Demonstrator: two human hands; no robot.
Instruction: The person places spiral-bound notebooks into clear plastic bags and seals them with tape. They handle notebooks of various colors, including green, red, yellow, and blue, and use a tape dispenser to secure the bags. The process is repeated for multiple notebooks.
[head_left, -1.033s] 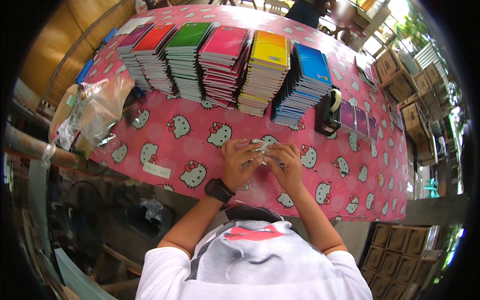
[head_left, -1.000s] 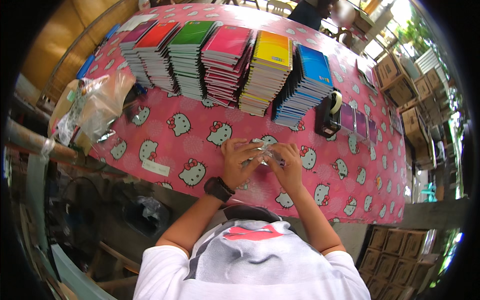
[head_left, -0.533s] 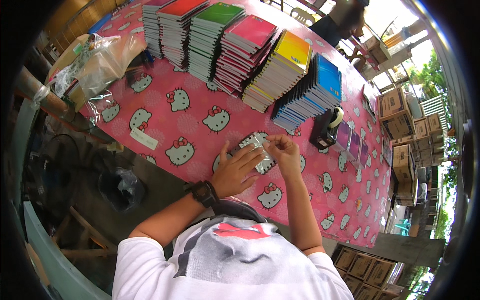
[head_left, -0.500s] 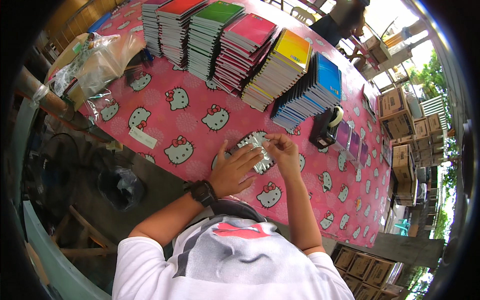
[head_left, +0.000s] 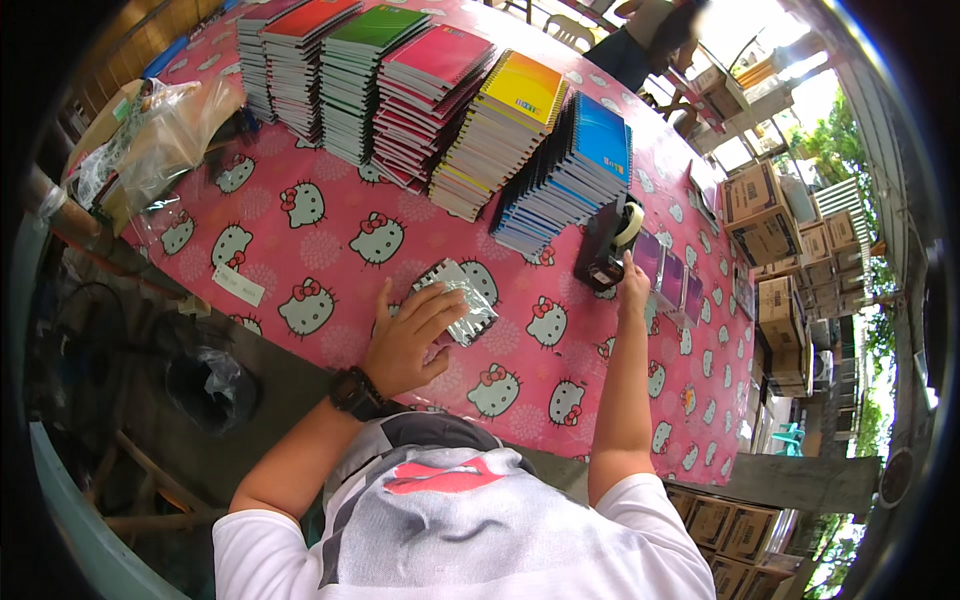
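My left hand [head_left: 408, 338] lies with fingers spread on a small spiral-bound notebook packet [head_left: 468, 313] wrapped in shiny clear plastic. The packet rests flat on the table near me. Out to the right, my right hand [head_left: 633, 285] has its fingers pinched together at the near right edge of a black tape dispenser [head_left: 600, 250], by its roll of tape [head_left: 630, 224]. The strip between those fingers is too small to see clearly. Just right of the dispenser stand several purple notebook packs [head_left: 672, 277], partly behind my right hand.
Tall stacks of notebooks line the far side, including green [head_left: 375, 32], yellow [head_left: 522, 88] and blue [head_left: 602, 140] ones. Clear plastic bags [head_left: 185, 125] lie at the far left, a white paper slip [head_left: 238, 285] near the left edge. Cardboard boxes [head_left: 760, 208] stand right; a person [head_left: 645, 45] is beyond.
My right hand has left the plastic-wrapped packet and reached right to the tape dispenser. My left hand stays on the packet. The whole view has shifted, so the table's things appear further left.
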